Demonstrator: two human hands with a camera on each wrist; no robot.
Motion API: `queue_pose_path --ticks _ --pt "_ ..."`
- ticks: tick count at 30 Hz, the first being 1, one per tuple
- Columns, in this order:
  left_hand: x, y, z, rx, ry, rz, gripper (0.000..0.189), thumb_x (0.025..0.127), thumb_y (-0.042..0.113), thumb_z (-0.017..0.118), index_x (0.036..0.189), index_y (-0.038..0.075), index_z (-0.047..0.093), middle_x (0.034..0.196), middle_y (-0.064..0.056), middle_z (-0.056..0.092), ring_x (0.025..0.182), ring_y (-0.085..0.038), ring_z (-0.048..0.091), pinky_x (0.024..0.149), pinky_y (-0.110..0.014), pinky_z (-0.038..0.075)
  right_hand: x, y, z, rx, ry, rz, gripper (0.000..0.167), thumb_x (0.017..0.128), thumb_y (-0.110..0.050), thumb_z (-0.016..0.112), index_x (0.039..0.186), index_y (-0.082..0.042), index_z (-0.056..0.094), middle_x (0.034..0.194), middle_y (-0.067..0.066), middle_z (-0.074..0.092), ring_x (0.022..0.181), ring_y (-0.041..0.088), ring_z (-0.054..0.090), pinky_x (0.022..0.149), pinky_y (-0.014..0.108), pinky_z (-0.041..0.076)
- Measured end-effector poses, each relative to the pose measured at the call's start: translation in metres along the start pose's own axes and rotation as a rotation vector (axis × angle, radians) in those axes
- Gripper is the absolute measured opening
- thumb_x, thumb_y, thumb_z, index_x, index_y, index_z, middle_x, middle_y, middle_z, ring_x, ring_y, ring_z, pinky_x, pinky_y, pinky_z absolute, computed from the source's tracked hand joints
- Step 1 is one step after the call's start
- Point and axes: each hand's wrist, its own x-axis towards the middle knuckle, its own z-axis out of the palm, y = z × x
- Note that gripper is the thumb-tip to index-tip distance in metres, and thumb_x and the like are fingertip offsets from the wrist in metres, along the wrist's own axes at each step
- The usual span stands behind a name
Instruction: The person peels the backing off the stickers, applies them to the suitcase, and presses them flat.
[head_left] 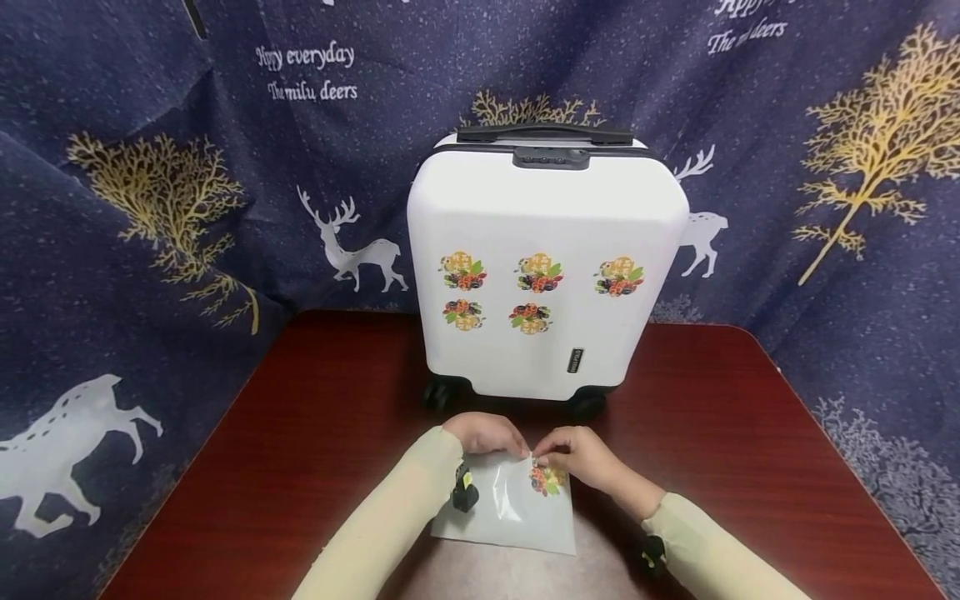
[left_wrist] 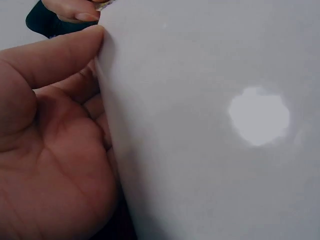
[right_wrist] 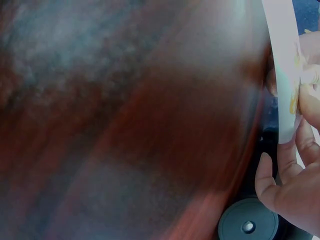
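A white glossy sheet (head_left: 510,517) is held up at its far edge, over the near part of the table. My left hand (head_left: 491,435) pinches that edge between thumb and fingers; the left wrist view shows its palm beside the sheet (left_wrist: 200,150). One fruit sticker (head_left: 547,479) is on the sheet's far right corner, printed with berries, leaves and yellow lettering. There my right hand (head_left: 581,457) pinches at the sticker's edge, its fingertips close to the left ones. How much of the sticker is lifted cannot be told. The right wrist view shows the sheet (right_wrist: 285,75) edge-on.
A white suitcase (head_left: 547,200) stands upright behind my hands on the dark red table (head_left: 315,433). It bears several matching fruit stickers in two rows, the lower ones upside down. A blue cloth (head_left: 330,150) with deer and trees hangs behind.
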Motion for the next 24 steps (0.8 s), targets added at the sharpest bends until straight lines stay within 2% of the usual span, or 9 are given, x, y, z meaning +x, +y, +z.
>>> queue_pose_path --ticks 5,8,11,16,20,24 --pt "0.0007 -0.0016 -0.002 -0.048 0.033 -0.013 0.03 0.095 0.01 0.065 0.12 -0.006 0.071 0.132 -0.017 0.069 0.117 -0.017 0.06 0.116 -0.037 0.045 0.0007 -0.0018 0.0002 -0.05 0.017 -0.016 0.006 0.089 -0.004 0.075 0.093 -0.005 0.079 0.091 0.008 0.078 0.087 0.0 0.062 0.074 0.018 0.053" --pt "0.0008 -0.0014 -0.0025 -0.043 0.047 -0.018 0.03 0.094 0.011 0.066 0.119 -0.006 0.072 0.132 -0.016 0.069 0.119 -0.018 0.06 0.118 -0.04 0.042 0.0013 -0.0014 -0.0001 -0.068 0.011 -0.005 0.006 0.089 -0.005 0.075 0.093 -0.006 0.08 0.092 0.008 0.078 0.088 0.0 0.063 0.074 0.018 0.054" --pt "0.002 -0.0013 -0.0021 -0.033 0.048 -0.018 0.031 0.094 0.012 0.066 0.119 -0.005 0.072 0.131 -0.016 0.07 0.113 -0.017 0.061 0.113 -0.035 0.046 0.001 0.0001 -0.0002 -0.072 0.007 0.013 0.007 0.089 -0.004 0.075 0.093 -0.006 0.08 0.092 0.008 0.078 0.087 -0.001 0.062 0.074 0.018 0.054" --pt "0.0018 -0.0002 -0.0015 -0.047 0.043 -0.019 0.031 0.093 0.012 0.067 0.118 -0.005 0.073 0.126 -0.017 0.072 0.1 -0.014 0.064 0.096 -0.026 0.052 -0.0002 0.0025 -0.0006 -0.088 0.01 0.013 0.007 0.089 -0.004 0.075 0.094 -0.006 0.08 0.092 0.007 0.078 0.086 -0.002 0.061 0.073 0.018 0.053" --pt "0.0012 0.0003 -0.0018 -0.049 0.042 -0.032 0.03 0.092 0.013 0.069 0.116 -0.004 0.074 0.119 -0.016 0.074 0.092 -0.013 0.064 0.087 -0.025 0.054 -0.0011 0.0021 -0.0009 -0.123 0.026 -0.012 0.007 0.089 -0.003 0.075 0.093 -0.007 0.08 0.092 0.006 0.076 0.088 0.006 0.064 0.077 0.021 0.055" --pt "0.0017 -0.0002 -0.0023 -0.048 0.038 -0.039 0.03 0.092 0.015 0.07 0.115 -0.004 0.074 0.116 -0.015 0.075 0.09 -0.014 0.065 0.085 -0.026 0.055 -0.0015 0.0004 -0.0012 -0.165 0.036 -0.037 0.009 0.088 -0.002 0.075 0.092 -0.008 0.08 0.092 0.005 0.075 0.09 0.014 0.066 0.08 0.024 0.056"
